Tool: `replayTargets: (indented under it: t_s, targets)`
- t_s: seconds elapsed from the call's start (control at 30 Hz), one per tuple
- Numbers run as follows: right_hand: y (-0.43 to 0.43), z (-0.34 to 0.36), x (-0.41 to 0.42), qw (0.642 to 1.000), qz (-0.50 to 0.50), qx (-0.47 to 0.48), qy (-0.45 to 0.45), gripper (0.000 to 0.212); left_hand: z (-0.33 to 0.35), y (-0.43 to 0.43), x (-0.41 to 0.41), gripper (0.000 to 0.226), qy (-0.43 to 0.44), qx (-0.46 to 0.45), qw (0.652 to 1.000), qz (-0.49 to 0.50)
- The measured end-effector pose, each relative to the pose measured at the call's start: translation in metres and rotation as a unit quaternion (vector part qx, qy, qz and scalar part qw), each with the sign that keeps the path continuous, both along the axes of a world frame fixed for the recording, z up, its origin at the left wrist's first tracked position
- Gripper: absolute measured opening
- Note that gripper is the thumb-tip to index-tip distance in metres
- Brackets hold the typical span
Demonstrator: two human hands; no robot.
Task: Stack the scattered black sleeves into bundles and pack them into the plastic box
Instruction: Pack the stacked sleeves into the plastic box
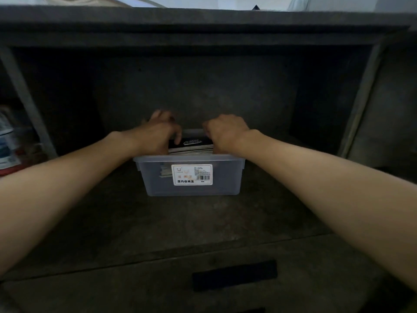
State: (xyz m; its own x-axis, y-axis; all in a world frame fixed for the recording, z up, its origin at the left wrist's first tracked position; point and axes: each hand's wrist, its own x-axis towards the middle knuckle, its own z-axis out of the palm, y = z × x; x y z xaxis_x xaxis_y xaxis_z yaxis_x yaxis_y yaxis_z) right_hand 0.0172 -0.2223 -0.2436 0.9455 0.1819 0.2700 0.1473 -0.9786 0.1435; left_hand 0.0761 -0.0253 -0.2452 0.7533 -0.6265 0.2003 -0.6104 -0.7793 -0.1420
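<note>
Dark worktop (203, 224) in a recess w/ a shelf (203, 21) overhead; open room on every side of the box. 2 bare forearms reach fwd and converge. 1 clear plastic box (225, 184) sits mid-worktop, well back from the front edge, 1 white label (191, 175) facing the camera. 1 bundle of black sleeves (191, 147) stands in the box, top above the rim. L hand (162, 132) grips its left end, fingers curled over the top. R hand (225, 132) grips the right end. Blurred clutter (9, 141) far left.

Single wide-angle head view: faces forward and down into a dark shelf (140, 222), close, plastic box (225, 184) mid-frame.
</note>
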Motion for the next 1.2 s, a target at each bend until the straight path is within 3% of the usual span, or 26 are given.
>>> replayTargets:
  t_s: [0.07, 0.2, 0.5, 0.63, 0.73, 0.83, 1.03, 1.2]
  targets:
    - [-0.001, -0.001, 0.002, 0.999, 0.011, 0.032, 0.025, 0.033, 0.0, 0.0, 0.003, 0.031, 0.058, 0.001, 0.998, 0.027]
    - [-0.007, 0.0, 0.001, 0.992, 0.027, 0.114, 0.049, 0.034, 0.002, -0.006, 0.002, 0.034, 0.083, -0.003, 0.994, 0.068]
    - [-0.018, 0.002, 0.0, 0.992, 0.058, 0.101, 0.049, 0.031, 0.005, -0.021, -0.006, 0.033, 0.097, 0.046, 0.987, 0.12]
    - [-0.041, 0.021, -0.017, 0.981, 0.086, 0.172, -0.011, 0.032, 0.019, -0.035, -0.019, 0.041, 0.126, 0.03, 0.982, 0.14]
    - [-0.087, 0.04, -0.036, 0.975, 0.07, 0.196, -0.071, 0.028, 0.026, -0.054, -0.031, 0.037, 0.054, -0.119, 0.991, 0.033]
    - [-0.145, 0.049, -0.061, 0.979, -0.004, 0.202, 0.007, 0.027, 0.027, -0.09, -0.058, 0.021, -0.012, -0.227, 0.967, -0.115]
    - [-0.23, 0.041, -0.103, 0.944, -0.155, 0.21, 0.2, 0.058, 0.014, -0.175, -0.104, 0.025, 0.068, -0.161, 0.953, -0.247]
    - [-0.256, 0.02, -0.112, 0.908, -0.207, 0.255, 0.261, 0.034, -0.005, -0.236, -0.107, 0.031, 0.15, -0.062, 0.962, -0.219]
